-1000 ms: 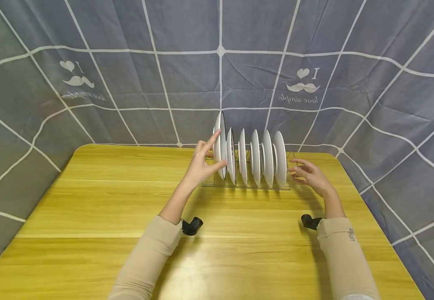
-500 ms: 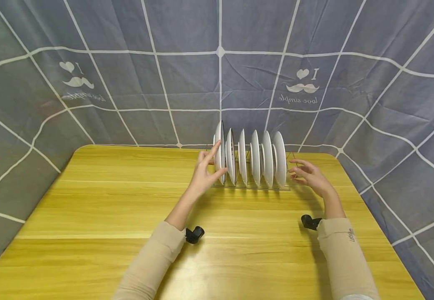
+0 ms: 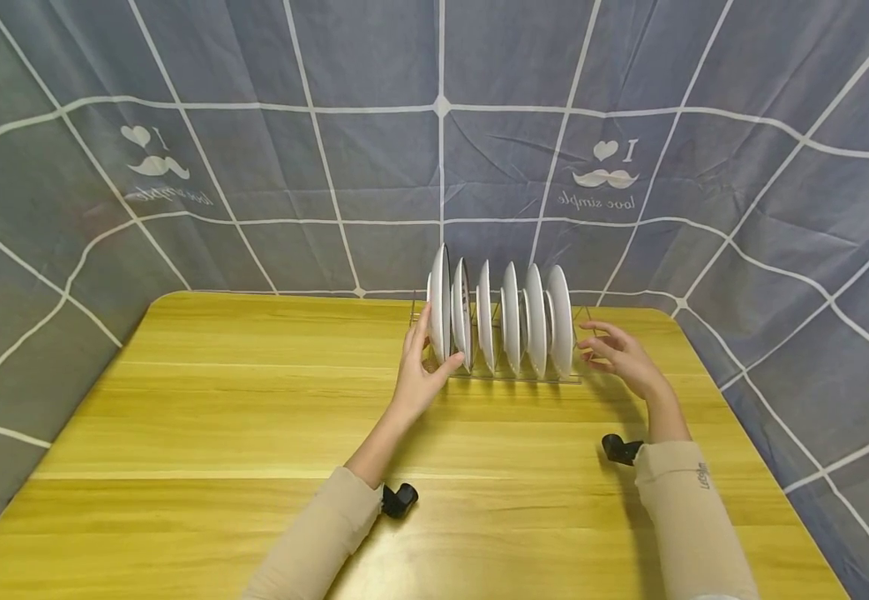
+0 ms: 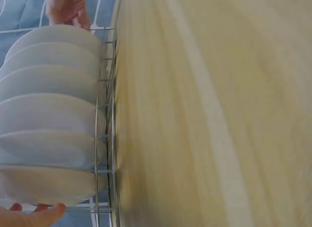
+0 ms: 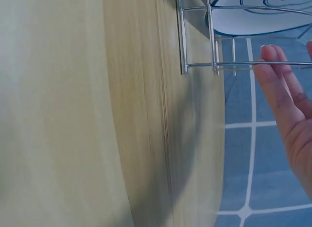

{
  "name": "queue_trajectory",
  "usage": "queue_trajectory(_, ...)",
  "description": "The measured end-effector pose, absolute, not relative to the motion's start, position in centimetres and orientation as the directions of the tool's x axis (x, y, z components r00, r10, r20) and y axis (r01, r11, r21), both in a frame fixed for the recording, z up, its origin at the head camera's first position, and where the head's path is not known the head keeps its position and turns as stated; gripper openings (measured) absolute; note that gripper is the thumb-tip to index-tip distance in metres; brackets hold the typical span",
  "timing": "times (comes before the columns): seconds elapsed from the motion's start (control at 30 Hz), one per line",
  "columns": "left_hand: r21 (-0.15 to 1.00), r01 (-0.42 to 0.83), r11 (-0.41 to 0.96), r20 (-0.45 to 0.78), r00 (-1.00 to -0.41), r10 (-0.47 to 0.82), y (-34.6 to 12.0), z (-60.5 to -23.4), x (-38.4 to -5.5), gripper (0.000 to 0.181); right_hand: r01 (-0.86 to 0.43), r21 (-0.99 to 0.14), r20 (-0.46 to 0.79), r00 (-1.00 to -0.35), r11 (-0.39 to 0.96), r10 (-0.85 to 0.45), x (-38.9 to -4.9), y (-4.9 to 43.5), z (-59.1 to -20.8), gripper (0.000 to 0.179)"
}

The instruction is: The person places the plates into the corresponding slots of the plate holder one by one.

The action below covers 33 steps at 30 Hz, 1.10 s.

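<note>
Several white plates stand on edge in a row in a wire dish rack [image 3: 565, 382]. My left hand [image 3: 417, 379] is at the row's left end, its fingers extended along the outer side of the tall leftmost plate [image 3: 438, 321] and its thumb by the lower front rims. Its fingertips show close to the nearest plate [image 4: 48, 185] in the left wrist view; contact is hard to tell. At the rack's right end, my right hand [image 3: 625, 358] has loosely bent fingers. The right wrist view shows those fingertips [image 5: 267, 53] at the rack's end wire, apparently touching it.
The rack stands near the back edge of a wooden table [image 3: 254, 433]. A grey-blue checked cloth [image 3: 374, 167] hangs behind and at both sides. Black camera mounts [image 3: 400, 501] stick out from both sleeves, low over the tabletop.
The leftmost plate has come down into the rack and now stands lower. My left hand went down with it, then slid lower and toward me along the rim. My right hand has stayed put.
</note>
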State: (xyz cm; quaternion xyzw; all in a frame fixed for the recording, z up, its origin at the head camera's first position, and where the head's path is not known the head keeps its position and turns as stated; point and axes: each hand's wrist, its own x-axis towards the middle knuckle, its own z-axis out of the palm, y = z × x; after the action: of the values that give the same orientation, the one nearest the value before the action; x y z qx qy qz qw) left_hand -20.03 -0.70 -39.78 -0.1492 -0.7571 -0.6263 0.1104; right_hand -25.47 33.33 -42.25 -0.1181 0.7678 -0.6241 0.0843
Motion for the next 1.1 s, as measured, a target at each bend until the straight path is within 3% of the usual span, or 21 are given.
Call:
queue_trajectory(0.23, 0.936, 0.349, 0.041, 0.345, -0.935, 0.083, -2.0, -40.0, -21.2, 0.08, -0.028, -0.98, -0.016, -0.976, 0.195, -0.218, -22.7, 31.1, -42.3, 0.038)
queue_trajectory(0.5, 0.937, 0.35, 0.026, 0.347, -0.935, 0.079, -5.4, -39.7, -24.5, 0.066, 0.05, -0.995, -0.055, -0.997, 0.083, -0.055, -17.2, 24.5, -42.8, 0.027)
queue_trajectory(0.77, 0.92, 0.378, -0.108, 0.383, -0.923, 0.03, -7.0, -40.1, -26.5, 0.061, 0.044, -0.998, -0.042, -0.998, -0.05, -0.038, -14.5, 18.7, -43.6, 0.02)
queue_trajectory(0.93, 0.91, 0.413, 0.026, 0.414, -0.905, -0.094, -6.2, -39.8, -24.8, 0.062, -0.008, -1.0, 0.007, -0.992, 0.003, -0.127, -14.9, 19.1, -43.6, 0.025)
queue_trajectory(1.1, 0.835, 0.53, 0.146, 0.549, -0.785, -0.287, -4.0, -39.2, -21.2, 0.057, -0.11, -0.985, 0.08, -0.975, 0.135, -0.209, -16.4, 21.9, -42.1, 0.03)
